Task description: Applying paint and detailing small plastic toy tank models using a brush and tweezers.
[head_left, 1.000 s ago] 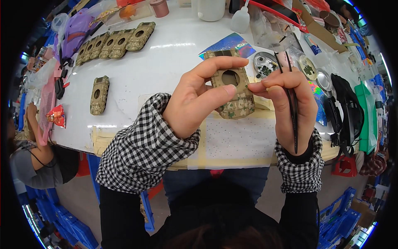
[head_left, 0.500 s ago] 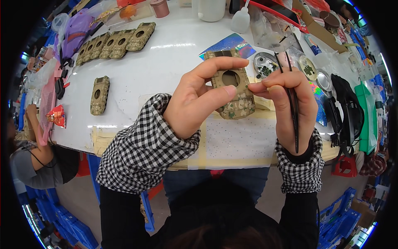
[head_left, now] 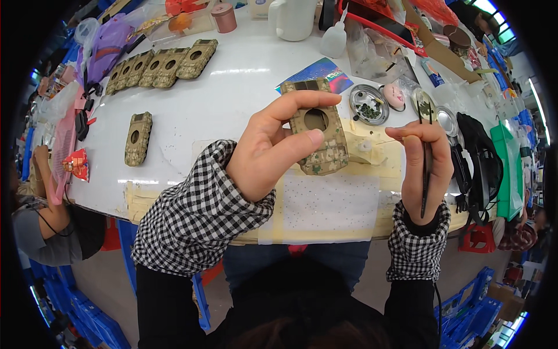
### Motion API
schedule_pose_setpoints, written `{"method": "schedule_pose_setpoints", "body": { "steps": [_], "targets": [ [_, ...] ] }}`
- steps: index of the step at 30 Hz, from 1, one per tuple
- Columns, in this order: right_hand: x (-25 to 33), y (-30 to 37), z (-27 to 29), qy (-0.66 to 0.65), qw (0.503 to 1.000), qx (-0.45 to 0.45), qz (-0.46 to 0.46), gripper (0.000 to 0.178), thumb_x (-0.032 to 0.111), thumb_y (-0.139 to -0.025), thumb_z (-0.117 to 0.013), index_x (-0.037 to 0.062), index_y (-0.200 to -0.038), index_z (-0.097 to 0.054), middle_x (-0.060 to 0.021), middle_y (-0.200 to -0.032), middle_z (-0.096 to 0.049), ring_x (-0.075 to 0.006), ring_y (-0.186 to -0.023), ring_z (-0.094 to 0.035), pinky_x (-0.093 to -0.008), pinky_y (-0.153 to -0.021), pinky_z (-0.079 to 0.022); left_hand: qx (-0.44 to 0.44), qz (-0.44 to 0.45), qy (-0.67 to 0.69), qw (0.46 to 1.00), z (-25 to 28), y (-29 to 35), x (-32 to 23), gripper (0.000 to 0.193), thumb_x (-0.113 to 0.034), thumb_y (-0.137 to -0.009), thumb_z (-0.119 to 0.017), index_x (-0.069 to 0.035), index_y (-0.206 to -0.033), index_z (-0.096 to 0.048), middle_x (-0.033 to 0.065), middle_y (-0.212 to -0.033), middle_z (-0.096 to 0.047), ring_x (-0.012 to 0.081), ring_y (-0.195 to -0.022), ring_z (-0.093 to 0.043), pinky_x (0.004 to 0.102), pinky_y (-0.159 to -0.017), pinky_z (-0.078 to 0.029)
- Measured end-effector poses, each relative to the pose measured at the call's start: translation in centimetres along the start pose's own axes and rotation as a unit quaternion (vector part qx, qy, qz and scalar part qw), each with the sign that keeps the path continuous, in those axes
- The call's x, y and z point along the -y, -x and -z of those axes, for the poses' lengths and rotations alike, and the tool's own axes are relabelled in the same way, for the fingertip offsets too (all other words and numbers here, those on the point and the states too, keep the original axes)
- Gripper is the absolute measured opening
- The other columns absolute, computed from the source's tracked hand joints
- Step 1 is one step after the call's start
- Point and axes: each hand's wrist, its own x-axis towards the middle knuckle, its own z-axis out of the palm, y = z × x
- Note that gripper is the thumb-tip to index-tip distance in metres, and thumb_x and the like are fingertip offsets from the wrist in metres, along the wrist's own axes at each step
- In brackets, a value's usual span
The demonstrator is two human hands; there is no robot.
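My left hand (head_left: 258, 148) is closed around a camouflage-painted model tank hull (head_left: 326, 152), fingers on its far end and thumb beside the round hole in its top. To the right, and apart from the hull, is my right hand (head_left: 430, 160). Black tweezers (head_left: 425, 186) lie through its grip, tips upward. Its thumb and forefinger also pinch a very thin needle-like piece (head_left: 382, 142) that points left toward the hull. Beyond that hand stands a round metal tin (head_left: 378, 119) holding small dark green parts.
Several matching hulls (head_left: 165, 67) line up at the far left, with one single hull (head_left: 138, 139) nearer. Speckled white paper (head_left: 328, 203) is taped at the front edge. A white mug (head_left: 293, 20), squeeze bottle (head_left: 333, 42) and holographic sheet (head_left: 318, 72) stand or lie farther back.
My right hand has drawn away from the hull to the right, still with the tweezers. The left hand and hull have shifted slightly nearer and left.
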Motion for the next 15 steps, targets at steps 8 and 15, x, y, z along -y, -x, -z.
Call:
{"method": "schedule_pose_setpoints", "body": {
  "steps": [8,15],
  "targets": [
    [-1.2,0.0,-1.1,0.161,0.983,0.015,0.088,0.014,-0.001,-0.079,-0.068,0.0020,-0.090,-0.062,-0.0129,-0.085,-0.060,-0.0260,-0.077,-0.059,-0.0315,-0.067,-0.047,0.008,-0.019,-0.030,0.999,-0.1,0.0,-0.1,0.048,-0.018,-0.087,-0.049,0.004,-0.130,-0.045,0.0134,-0.128,-0.052,0.0185,-0.118,-0.051,0.0329,-0.101,-0.040],
    [-1.4,-0.1,-1.1,0.186,0.976,0.055,0.095,0.017,0.003,-0.078,-0.070,0.0022,-0.094,-0.064,-0.0133,-0.087,-0.061,-0.0292,-0.082,-0.058,-0.0345,-0.074,-0.046,0.010,-0.008,-0.033,0.999,0.1,-0.1,0.0,0.045,-0.019,-0.091,-0.043,0.003,-0.130,-0.046,0.0129,-0.125,-0.053,0.0173,-0.115,-0.054,0.0323,-0.099,-0.042]
  ]
}}
